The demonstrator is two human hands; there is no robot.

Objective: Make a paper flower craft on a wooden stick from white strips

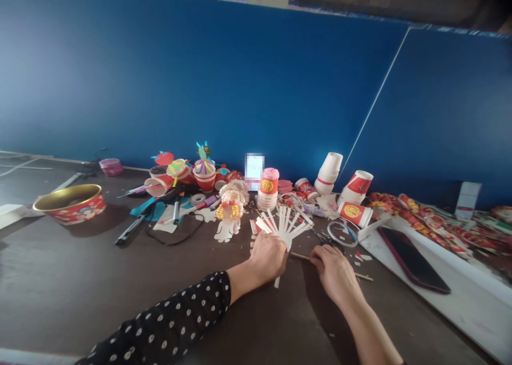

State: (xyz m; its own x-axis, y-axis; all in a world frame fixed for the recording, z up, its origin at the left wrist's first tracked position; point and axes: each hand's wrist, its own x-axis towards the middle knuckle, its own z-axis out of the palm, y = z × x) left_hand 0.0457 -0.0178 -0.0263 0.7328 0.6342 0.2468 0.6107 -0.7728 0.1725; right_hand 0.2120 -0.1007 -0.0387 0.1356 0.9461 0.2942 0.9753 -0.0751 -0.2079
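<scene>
A dark brown worktop (168,311) runs across the view, backed by a plain blue wall (240,88) with a pale seam slanting down at the right; above the wall is a dark band. Near the middle of the worktop, the left hand (270,256) has its grip closed on a fan of white strips (285,222), which spreads away from the fist. The right hand (332,269), just beside it, rests its fingers over a thin stick (302,257); whether that grip is tight I cannot tell.

Along the wall stand cups (206,181), some upright, some tipped. A gold-lined bowl (80,209) sits at left. At right a white tray (464,314) carries a phone (414,259), with a red-and-gold heap (426,218) behind it. Paper scraps (365,257) dot the worktop between the right hand and the tray.
</scene>
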